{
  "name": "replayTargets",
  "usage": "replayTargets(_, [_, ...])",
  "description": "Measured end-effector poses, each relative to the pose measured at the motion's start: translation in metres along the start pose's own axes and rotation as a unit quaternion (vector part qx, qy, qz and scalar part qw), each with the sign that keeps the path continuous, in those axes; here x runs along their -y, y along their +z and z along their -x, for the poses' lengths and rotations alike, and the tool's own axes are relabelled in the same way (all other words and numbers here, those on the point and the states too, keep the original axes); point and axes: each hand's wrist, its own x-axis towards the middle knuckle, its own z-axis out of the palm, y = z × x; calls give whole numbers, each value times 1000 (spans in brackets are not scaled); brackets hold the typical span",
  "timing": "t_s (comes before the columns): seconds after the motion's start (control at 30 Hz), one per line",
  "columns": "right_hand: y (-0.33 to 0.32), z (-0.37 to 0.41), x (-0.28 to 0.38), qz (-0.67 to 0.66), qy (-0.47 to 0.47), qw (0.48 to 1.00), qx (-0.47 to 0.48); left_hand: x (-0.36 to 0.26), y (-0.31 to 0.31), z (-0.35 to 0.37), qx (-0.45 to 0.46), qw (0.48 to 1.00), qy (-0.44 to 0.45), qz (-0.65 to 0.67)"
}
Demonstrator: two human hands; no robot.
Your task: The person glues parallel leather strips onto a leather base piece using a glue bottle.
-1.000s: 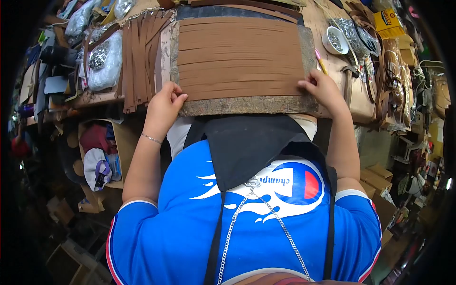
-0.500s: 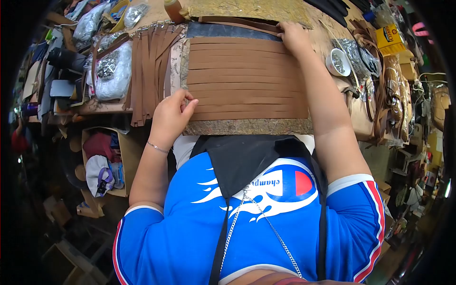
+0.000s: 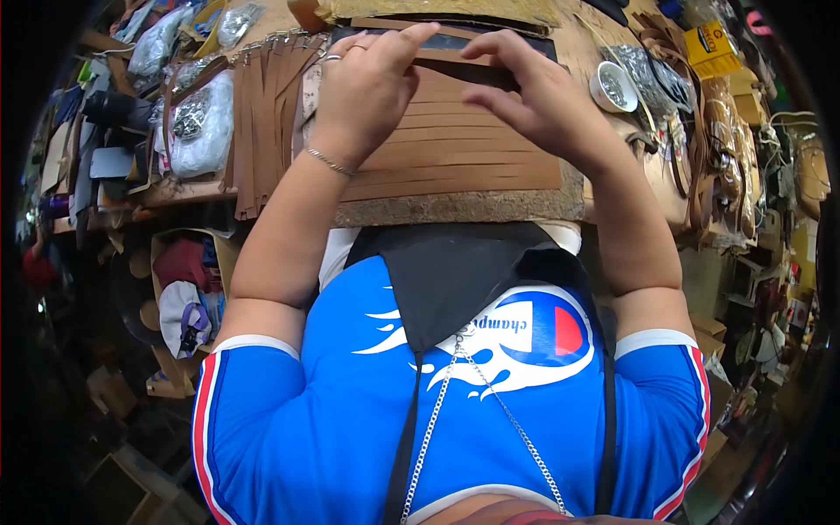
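Observation:
Brown leather strips (image 3: 455, 157) lie side by side across a worn board (image 3: 464, 209) in front of me. My left hand (image 3: 367, 92) is over their upper left part, fingers bent, and appears to grip the end of a raised leather strip (image 3: 451, 67). The thumb's contact with it is partly hidden. My right hand (image 3: 529, 101) is over the upper right part, its thumb and forefinger spread apart around the raised strip without visibly pinching it. Another brown strip (image 3: 376, 24) lies beyond my hands, near a dark slab.
A bundle of brown straps (image 3: 267, 131) hangs over the bench edge at left, beside a plastic bag (image 3: 203, 131) with metal parts. To the right are a white cup (image 3: 612, 87) of small metal pieces and a yellow box (image 3: 710, 50). A cardboard box (image 3: 219, 262) is below left.
My left hand has risen from the left edge of the strips to the upper part. My right hand has moved down and inward from the far strip. One strip is now raised between them.

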Motion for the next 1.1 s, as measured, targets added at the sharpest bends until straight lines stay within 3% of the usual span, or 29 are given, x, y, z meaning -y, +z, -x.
replayTargets(0.07, [-11, 24, 1, -28, 8, 1000, -1, -6, -19, 6, 140, 986, -45, 76])
replayTargets(0.13, [-19, 56, -17, -22, 55, 998, 34, -20, -40, 20, 132, 982, -35, 130])
replayTargets(0.17, [-29, 65, -17, -16, 145, 981, 126, -25, -50, 31, 223, 954, -111, 164])
replayTargets(0.2, [-30, 79, -26, -17, 147, 981, 125, -27, -58, 41, 310, 912, -185, 195])
replayTargets(0.3, [-7, 123, -56, -63, 152, 979, 120, -26, -61, 89, 384, 867, -165, 272])
replayTargets(0.33, [-1, 133, -58, -69, 193, 972, 119, -26, -65, 96, 408, 852, -159, 287])
replayTargets(0.43, [18, 151, -61, -94, 266, 953, 109, -30, -68, 122, 387, 868, -171, 259])
replayTargets(0.5, [25, 155, -57, -103, 306, 941, 101, -37, -70, 133, 351, 769, -406, 347])
replayTargets(0.53, [27, 156, -57, -105, 305, 941, 102, -34, -66, 143, 351, 769, -407, 345])
replayTargets(0.6, [26, 157, -62, -95, 387, 909, 121, -25, -56, 158, 265, 848, -342, 306])
replayTargets(0.73, [28, 170, -80, -66, 358, 927, 90, -25, -59, 159, 274, 840, -366, 294])
replayTargets(0.8, [29, 175, -86, -73, 340, 937, 26, -20, -62, 160, 301, 819, -417, 254])
replayTargets(0.83, [29, 175, -85, -71, 340, 937, 25, -18, -56, 166, 258, 801, -445, 307])
replayTargets(0.93, [29, 173, -74, -47, 371, 927, -11, -19, -59, 163, 261, 768, -504, 296])
replayTargets(1.0, [29, 170, -67, 29, 389, 921, 6, -25, -62, 156, 254, 770, -508, 289])
replayTargets(1.1, [31, 176, -78, 38, 389, 921, -5, -29, -63, 158, 255, 793, -486, 264])
